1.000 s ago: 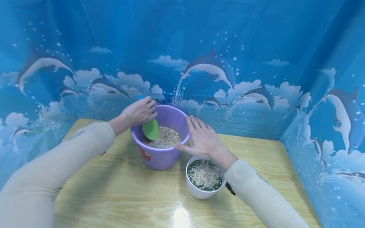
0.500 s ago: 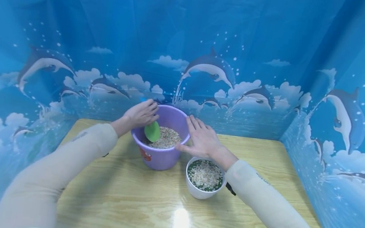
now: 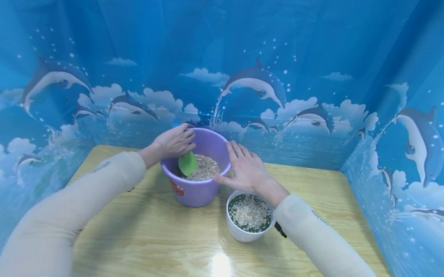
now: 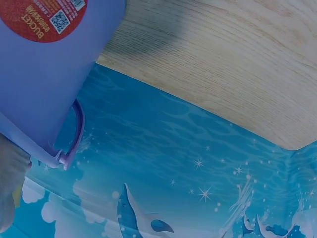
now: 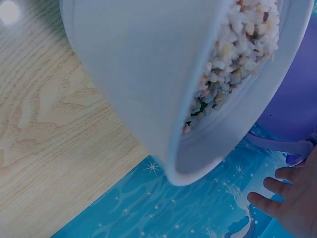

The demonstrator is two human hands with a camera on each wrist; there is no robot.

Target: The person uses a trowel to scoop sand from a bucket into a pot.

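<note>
A purple bucket (image 3: pixel 197 194) with small pale stones (image 3: pixel 206 168) inside stands at the back of the table. Over its left rim, my left hand (image 3: pixel 172 142) grips a green scoop (image 3: pixel 187 164) whose blade dips into the stones; its handle is mostly hidden by the fingers. My right hand (image 3: pixel 245 166) lies with straight fingers against the bucket's right rim, thumb spread toward the front. Just below that wrist is a white pot (image 3: pixel 243 235) holding similar stones over something dark green. In the right wrist view the white pot (image 5: pixel 133 64) fills much of the picture, fingers (image 5: pixel 277 187) spread beyond it.
The wooden table (image 3: pixel 155 252) meets a blue dolphin-print curtain (image 3: pixel 165 55) at the back and both sides. A purple handle (image 4: pixel 77 131) hangs from the bucket's rim in the left wrist view. Light glares off the table (image 3: pixel 221 275) in front.
My left hand and the scoop have moved slightly right and down inside the bucket. The bucket has shifted a touch to the right. My right hand and the white pot have stayed put.
</note>
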